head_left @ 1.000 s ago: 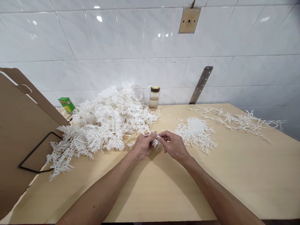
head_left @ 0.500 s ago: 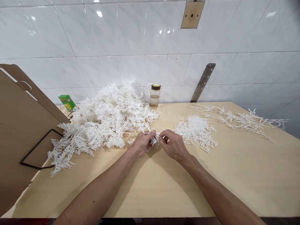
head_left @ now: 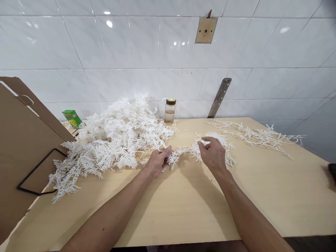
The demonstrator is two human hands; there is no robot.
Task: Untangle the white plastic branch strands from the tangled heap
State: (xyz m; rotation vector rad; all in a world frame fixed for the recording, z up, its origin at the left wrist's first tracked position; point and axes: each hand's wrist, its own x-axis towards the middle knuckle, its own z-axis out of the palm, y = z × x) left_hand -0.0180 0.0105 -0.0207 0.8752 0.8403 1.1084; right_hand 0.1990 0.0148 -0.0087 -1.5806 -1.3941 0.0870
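My left hand (head_left: 158, 161) is closed around a white, finely branched plastic sprig (head_left: 173, 158), whose frilly tips stick out to the right of the thumb. Behind and left of it spreads a large heap of similar white sprigs (head_left: 123, 131). My right hand (head_left: 214, 152) hovers at the small pile of short white bits (head_left: 195, 152), partly covering it. Its thumb and forefinger are slightly apart, and I see nothing held between them. Farther right lie long, bare white stems (head_left: 257, 134) in a loose bunch.
The wooden table (head_left: 162, 210) meets a tiled wall. A lidded bottle (head_left: 170, 111) stands behind the heap, near a metal bracket (head_left: 219, 98). At left are a green carton (head_left: 72, 118) and a cardboard box (head_left: 23, 147) with a black wire frame (head_left: 36, 171). A dark object (head_left: 333, 169) shows at the right edge.
My right hand has moved away from the sprig in my left hand, rightwards to the pile of bits, and its fingers have parted. The left hand still grips the sprig. The view has tilted slightly.
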